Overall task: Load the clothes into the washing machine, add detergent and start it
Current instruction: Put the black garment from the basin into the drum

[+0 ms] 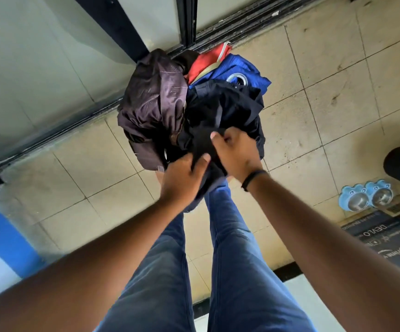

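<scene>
A person is standing on a tiled floor and looking down at a pile of clothes. The pile is sitting at about 12 o'clock from the person's feet, right beside a sliding glass door.

The left hand is grasping a black garment at the near edge of the pile, with the thumb pressing on top. The right hand is pinching the same black cloth just beside it. A brown garment is lying at 10 o'clock in the pile. A blue garment and a red one are peeking out at 1 o'clock.

Two pet bowls are sitting far off at 3 o'clock.

The job is looking like it is only starting. No washing machine is showing, and no detergent either. The clothes are not loaded yet, so loading, adding soap and starting are all left.
</scene>
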Motion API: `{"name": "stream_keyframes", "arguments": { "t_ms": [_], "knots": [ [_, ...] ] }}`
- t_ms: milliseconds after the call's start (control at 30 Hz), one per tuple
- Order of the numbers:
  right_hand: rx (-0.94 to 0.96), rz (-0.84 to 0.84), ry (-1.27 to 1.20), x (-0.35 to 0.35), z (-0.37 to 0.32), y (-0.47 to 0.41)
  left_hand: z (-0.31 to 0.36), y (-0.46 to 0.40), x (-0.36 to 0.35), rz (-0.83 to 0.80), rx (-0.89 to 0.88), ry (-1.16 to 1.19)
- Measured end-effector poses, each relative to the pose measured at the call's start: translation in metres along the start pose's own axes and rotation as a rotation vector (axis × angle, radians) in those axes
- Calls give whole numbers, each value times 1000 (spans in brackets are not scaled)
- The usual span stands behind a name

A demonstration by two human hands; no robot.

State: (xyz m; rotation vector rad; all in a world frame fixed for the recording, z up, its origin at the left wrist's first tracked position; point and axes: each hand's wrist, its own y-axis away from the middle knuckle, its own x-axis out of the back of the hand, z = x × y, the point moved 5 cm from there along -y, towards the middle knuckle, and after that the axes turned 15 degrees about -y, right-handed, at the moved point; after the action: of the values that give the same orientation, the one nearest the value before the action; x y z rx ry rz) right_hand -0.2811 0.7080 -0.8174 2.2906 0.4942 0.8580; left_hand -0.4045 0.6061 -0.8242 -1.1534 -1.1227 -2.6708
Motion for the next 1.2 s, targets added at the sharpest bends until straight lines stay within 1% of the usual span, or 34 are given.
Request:
{"name": "stream_keyframes", "arguments": {
  "t_ms": [67, 167, 200, 233, 267, 333, 400, 433, 467, 533, 567, 633, 667, 733, 800, 833, 867, 933, 967, 1000, 1033, 1067, 1100, 1133, 1167, 1200],
  "knots": [
    [-81, -51, -31, 1, 8, -25, 11, 32, -4, -51, -109, -15],
    [-237, -232, -60, -9, 18, -50, 16, 65, -12, -122, -236, -17],
    [-272, -298, -58, -16, 22, -53, 14, 72, -15, -137, -252, 19],
    [-295, -354, -29, -23, 26, -55, 12, 77, -14, -168, -223, 70],
    [-300, -384, 22, -31, 30, -55, 5, 77, -17, -206, -146, 99],
    [-271, -408, 202, -44, 31, -46, -24, 70, -24, -273, 109, 130],
    [-164, -414, 400, -55, 23, -24, -56, 56, -27, -254, 348, 281],
    [-86, -425, 444, -60, 13, -6, -71, 49, -26, -225, 447, 385],
    [26, -446, 465, -66, 4, 13, -81, 41, -21, -190, 538, 465],
    [240, -485, 426, -76, -9, 53, -97, 22, -8, -125, 641, 533],
    [282, -498, 358, -78, -9, 70, -102, 13, -2, -129, 662, 578],
    [231, -523, 183, -78, -1, 94, -99, -6, 7, -246, 641, 640],
    [196, -545, 121, -78, 3, 102, -95, -13, 9, -316, 604, 608],
    [208, -588, 75, -78, 0, 114, -84, -25, 8, -420, 510, 447],
    [190, -672, -11, -77, -12, 117, -75, -37, 2, -413, 440, 314],
    [174, -747, -22, -76, -17, 115, -71, -41, -2, -390, 403, 272],
    [164, -834, 16, -73, -21, 109, -69, -44, -5, -354, 363, 225],
    [140, -993, 256, -61, -18, 88, -63, -45, -6, -229, 301, 82],
    [139, -985, 388, -51, -13, 69, -56, -41, -4, -159, 269, 30],
    [149, -883, 477, -40, -10, 49, -45, -32, 0, -105, 227, 14],
    [156, -714, 484, -28, -9, 27, -31, -20, 2, -85, 164, 22],
    [133, -514, 396, -16, -9, 8, -14, -6, 2, -101, 86, 27],
    [90, -320, 250, -5, -9, -8, 0, 8, -2, -155, -1, 29],
    [37, -174, 130, 2, -2, -22, 13, 25, -6, -234, -79, 26],
    [-17, -109, 84, 1, 6, -34, 23, 41, -12, -322, -144, 31],
    [-73, -131, 119, -5, 14, -43, 30, 56, -17, -413, -203, 55]
  ]
}}
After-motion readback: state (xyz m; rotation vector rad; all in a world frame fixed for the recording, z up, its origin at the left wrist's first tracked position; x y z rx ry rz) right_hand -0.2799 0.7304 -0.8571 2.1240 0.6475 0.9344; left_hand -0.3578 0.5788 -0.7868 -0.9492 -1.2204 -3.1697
